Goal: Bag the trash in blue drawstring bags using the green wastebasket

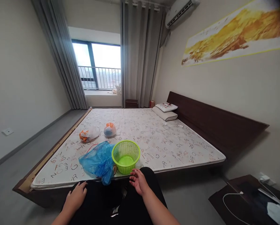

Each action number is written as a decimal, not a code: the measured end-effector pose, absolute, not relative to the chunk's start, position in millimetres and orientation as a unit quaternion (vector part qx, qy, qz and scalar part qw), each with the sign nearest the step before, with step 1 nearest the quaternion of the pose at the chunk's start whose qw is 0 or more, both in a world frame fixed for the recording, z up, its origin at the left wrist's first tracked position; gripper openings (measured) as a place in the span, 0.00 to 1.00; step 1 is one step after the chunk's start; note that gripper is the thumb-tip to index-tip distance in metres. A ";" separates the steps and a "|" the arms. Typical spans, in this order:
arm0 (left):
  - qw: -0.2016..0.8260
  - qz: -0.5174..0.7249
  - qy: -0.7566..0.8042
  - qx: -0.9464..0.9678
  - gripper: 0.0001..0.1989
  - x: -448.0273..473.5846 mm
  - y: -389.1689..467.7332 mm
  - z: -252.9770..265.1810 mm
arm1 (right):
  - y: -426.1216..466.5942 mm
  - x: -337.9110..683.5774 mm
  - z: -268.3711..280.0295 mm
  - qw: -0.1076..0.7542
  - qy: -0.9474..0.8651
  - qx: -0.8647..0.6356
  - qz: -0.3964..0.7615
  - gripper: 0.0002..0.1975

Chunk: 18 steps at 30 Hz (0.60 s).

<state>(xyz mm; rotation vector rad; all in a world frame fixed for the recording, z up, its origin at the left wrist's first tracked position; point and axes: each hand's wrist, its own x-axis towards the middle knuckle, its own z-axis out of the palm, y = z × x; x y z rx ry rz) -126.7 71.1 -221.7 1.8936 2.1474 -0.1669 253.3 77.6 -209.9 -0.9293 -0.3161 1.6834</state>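
Observation:
My left hand (76, 196) lies palm down on my left thigh, its fingers resting flat with nothing in them. Half turned up on my other leg is my right hand (138, 182), fingers loosely bent and apart, just in front of the green plastic basket (126, 160). The basket stands upright near the mattress edge, with no contents visible. Beside it on the left, a crumpled blue plastic bag (99, 161) spreads out and hangs over the edge. A small brown thing (115, 169) shows between bag and basket; its kind is unclear.
Farther back on the mattress (154, 140) lie two clear bags with orange parts, one on the left (89, 134) and one bluish inside (109, 130). Pillows (165, 112) rest by the dark headboard (210, 125). A nightstand (242, 200) with a white cable stands at the right.

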 end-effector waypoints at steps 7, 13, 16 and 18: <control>0.147 -0.003 0.759 0.635 0.27 -135.8 67.7 -228.9 | 83.7 268.7 -231.5 0.569 -0.071 -0.385 0.723 0.28; 0.156 0.151 0.739 0.638 0.20 -147.3 76.2 -239.5 | 89.9 302.8 -239.2 0.608 -0.034 -0.395 0.688 0.35; 0.161 0.155 0.716 0.661 0.18 -142.2 77.0 -235.9 | 90.0 310.3 -240.0 0.621 -0.035 -0.392 0.678 0.38; 0.177 0.121 0.710 0.671 0.20 -137.5 76.2 -230.7 | 89.7 310.8 -240.2 0.624 -0.034 -0.390 0.676 0.41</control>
